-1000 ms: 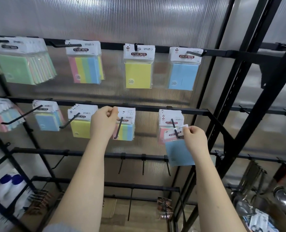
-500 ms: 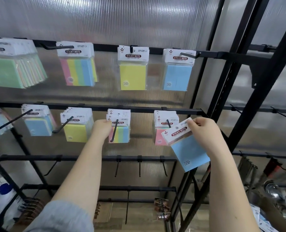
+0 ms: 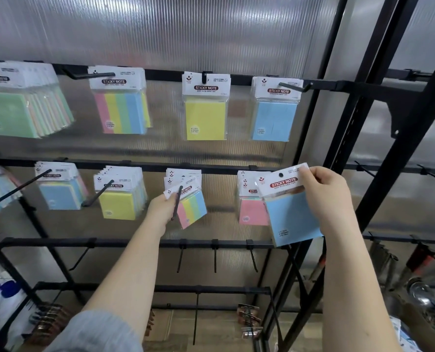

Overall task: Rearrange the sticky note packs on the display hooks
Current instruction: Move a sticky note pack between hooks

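Lifted clear of its hook, the blue pack (image 3: 291, 212) hangs pinched in your right hand (image 3: 324, 196). Your left hand (image 3: 161, 208) grips the striped pack (image 3: 192, 208); rehanging remains.

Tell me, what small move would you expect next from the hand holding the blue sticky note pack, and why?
Probably the right hand lifts the blue sticky note pack up to the top-row hook where a matching blue pack hangs. The held pack is pinched by its header, free of any hook, in front of the pink packs, where it does not match.
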The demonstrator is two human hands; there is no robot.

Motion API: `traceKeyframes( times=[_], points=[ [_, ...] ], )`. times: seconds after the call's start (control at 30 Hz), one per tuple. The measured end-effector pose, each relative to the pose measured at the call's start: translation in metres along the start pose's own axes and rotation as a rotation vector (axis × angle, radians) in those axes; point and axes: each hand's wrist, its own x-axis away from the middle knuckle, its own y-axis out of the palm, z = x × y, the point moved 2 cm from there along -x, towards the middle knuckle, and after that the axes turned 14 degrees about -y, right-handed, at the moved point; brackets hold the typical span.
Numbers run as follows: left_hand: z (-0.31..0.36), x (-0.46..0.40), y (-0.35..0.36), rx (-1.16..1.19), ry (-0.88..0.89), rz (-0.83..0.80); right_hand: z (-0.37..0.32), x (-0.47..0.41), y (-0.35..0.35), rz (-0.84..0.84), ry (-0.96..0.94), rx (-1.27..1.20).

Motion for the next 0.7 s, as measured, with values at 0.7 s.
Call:
traceKeyframes(
  times=[0.7],
  points=[
    [-0.021, 0.084, -0.025, -0.419, 0.211, 0.441, 0.002, 0.008, -0.014, 0.107, -0.151, -0.217]
  ],
)
